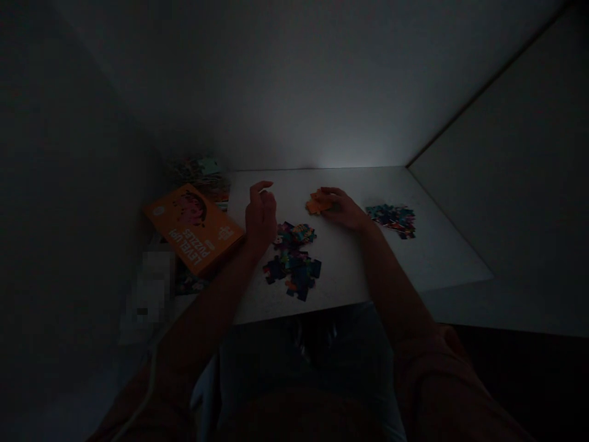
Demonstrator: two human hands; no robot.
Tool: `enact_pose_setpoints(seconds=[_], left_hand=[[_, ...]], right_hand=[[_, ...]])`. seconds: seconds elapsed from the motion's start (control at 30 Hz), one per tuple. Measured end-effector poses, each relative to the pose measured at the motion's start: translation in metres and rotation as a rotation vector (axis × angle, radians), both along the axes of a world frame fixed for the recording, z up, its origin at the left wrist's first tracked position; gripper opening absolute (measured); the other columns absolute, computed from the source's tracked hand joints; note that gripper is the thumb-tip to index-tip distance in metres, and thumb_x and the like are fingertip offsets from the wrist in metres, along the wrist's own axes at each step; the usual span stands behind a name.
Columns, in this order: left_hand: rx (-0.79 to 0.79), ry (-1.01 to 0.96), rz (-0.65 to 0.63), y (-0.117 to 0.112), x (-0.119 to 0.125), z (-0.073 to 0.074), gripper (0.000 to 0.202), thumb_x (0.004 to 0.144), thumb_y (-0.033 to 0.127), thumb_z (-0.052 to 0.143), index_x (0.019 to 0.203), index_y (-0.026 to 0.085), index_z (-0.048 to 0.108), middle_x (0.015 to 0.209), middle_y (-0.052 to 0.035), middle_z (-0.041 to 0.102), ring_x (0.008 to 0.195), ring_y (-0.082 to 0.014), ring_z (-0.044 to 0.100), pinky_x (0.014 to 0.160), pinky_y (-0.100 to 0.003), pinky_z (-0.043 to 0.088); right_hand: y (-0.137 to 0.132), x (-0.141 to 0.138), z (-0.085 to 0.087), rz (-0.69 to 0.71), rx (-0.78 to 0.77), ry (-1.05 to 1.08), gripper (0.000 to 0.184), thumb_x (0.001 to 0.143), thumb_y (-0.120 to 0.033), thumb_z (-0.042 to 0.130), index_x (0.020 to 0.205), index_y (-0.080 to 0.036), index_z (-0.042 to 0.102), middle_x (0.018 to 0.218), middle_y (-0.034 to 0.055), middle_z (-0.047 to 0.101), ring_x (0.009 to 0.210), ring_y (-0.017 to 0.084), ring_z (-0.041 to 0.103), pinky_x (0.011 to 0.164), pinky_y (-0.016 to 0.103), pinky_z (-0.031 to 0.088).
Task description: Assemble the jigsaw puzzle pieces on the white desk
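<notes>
Orange jigsaw puzzle pieces (317,203) are at the back of the table, and my right hand (343,209) is closed on them with its fingertips. Raised over the table, my left hand (262,215) is loosely curled with the index finger held apart, and nothing shows in it. Just to its right lies a cluster of colourful puzzle pieces (301,234). Nearer my body are joined dark blue puzzle pieces (300,276). A pile of mixed puzzle pieces (393,219) lies to the right of my right hand.
An orange puzzle box (196,227) lies at the left, tilted on other things. Behind it is a heap of puzzle pieces (202,175). The white table (340,270) meets a wall (317,116) at the back. The scene is very dim.
</notes>
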State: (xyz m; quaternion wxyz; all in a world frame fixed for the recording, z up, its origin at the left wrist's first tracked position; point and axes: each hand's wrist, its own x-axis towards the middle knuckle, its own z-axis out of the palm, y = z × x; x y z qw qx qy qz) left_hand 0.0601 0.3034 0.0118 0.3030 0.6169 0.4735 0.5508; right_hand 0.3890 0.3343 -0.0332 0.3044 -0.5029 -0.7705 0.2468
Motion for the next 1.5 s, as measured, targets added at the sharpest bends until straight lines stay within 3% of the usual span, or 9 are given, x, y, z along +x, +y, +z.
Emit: enact_pose_setpoints(seconds=[0.23,0.33,0.47,0.57,0.83,0.93,1.13,1.33,1.5], left_hand=[[0.122,-0.091,-0.064,0.003,0.001,-0.002,0.059,0.114,0.084,0.045,0.132,0.03,0.062,0.071,0.0047,0.052,0.061,-0.0191,0.049,0.06,-0.036,0.04],[0.205,-0.123,-0.077,0.011,0.0,-0.01,0.059,0.114,0.083,0.049,0.13,0.028,0.064,0.067,0.0067,0.05,0.056,-0.0171,0.045,0.056,-0.035,0.035],[0.261,-0.144,-0.099,0.018,-0.001,-0.017,0.056,0.117,0.079,0.049,0.129,0.028,0.066,0.066,0.006,0.051,0.055,-0.0167,0.045,0.057,-0.037,0.032],[0.244,-0.146,-0.093,0.018,-0.002,-0.018,0.055,0.115,0.081,0.052,0.128,0.03,0.067,0.066,0.0053,0.051,0.056,-0.018,0.045,0.058,-0.039,0.032],[0.214,-0.117,-0.071,0.014,0.001,-0.013,0.058,0.114,0.083,0.048,0.128,0.029,0.065,0.066,0.0061,0.051,0.055,-0.0184,0.046,0.058,-0.038,0.032],[0.205,-0.109,-0.064,0.014,0.001,-0.012,0.058,0.114,0.083,0.048,0.127,0.029,0.065,0.067,0.0062,0.052,0.056,-0.0183,0.048,0.059,-0.037,0.034],[0.215,-0.102,-0.086,0.013,0.001,-0.012,0.056,0.117,0.08,0.047,0.129,0.029,0.066,0.069,0.0063,0.054,0.057,-0.0176,0.049,0.057,-0.036,0.034],[0.209,-0.091,-0.066,0.014,0.002,-0.011,0.061,0.115,0.083,0.046,0.127,0.027,0.066,0.068,0.0053,0.054,0.056,-0.0188,0.05,0.058,-0.037,0.035],[0.198,-0.084,-0.063,0.015,0.002,-0.012,0.061,0.113,0.086,0.044,0.124,0.03,0.066,0.068,0.0038,0.054,0.057,-0.0207,0.052,0.059,-0.039,0.036]], right_hand=[[0.007,0.007,-0.006,-0.037,0.022,0.011,0.063,0.092,-0.058,0.091,0.148,-0.03,0.082,0.169,0.019,0.061,0.161,0.043,0.057,0.138,0.067,0.045],[0.008,-0.001,-0.008,-0.163,0.055,-0.043,0.075,0.095,-0.072,0.085,0.154,-0.026,0.077,0.165,0.0215,0.06,0.156,0.044,0.059,0.132,0.069,0.051],[0.005,-0.015,-0.008,-0.366,0.065,-0.228,0.088,0.085,-0.082,0.09,0.145,-0.017,0.081,0.154,0.0255,0.063,0.145,0.051,0.06,0.133,0.074,0.044],[0.004,-0.026,-0.005,-0.325,0.031,-0.242,0.086,0.083,-0.081,0.093,0.143,-0.021,0.083,0.154,0.0239,0.065,0.142,0.05,0.063,0.13,0.072,0.048],[0.003,-0.038,0.005,-0.236,-0.082,-0.191,0.057,0.091,-0.057,0.091,0.139,-0.028,0.081,0.151,0.0164,0.07,0.138,0.042,0.068,0.124,0.068,0.052],[0.001,-0.041,0.004,-0.27,-0.071,-0.194,0.059,0.094,-0.06,0.089,0.141,-0.025,0.08,0.151,0.0185,0.069,0.135,0.042,0.07,0.123,0.066,0.053],[-0.005,-0.066,-0.002,-0.337,0.027,-0.243,0.086,0.084,-0.079,0.092,0.149,-0.025,0.075,0.158,0.0221,0.063,0.145,0.05,0.06,0.128,0.073,0.045],[0.0,-0.074,0.002,-0.369,-0.018,-0.215,0.073,0.085,-0.074,0.089,0.137,-0.024,0.076,0.151,0.0232,0.068,0.141,0.05,0.062,0.121,0.071,0.051],[-0.001,-0.065,0.009,-0.32,-0.12,-0.077,0.067,0.087,-0.065,0.085,0.138,-0.027,0.065,0.139,0.0186,0.08,0.125,0.044,0.074,0.113,0.066,0.056]])
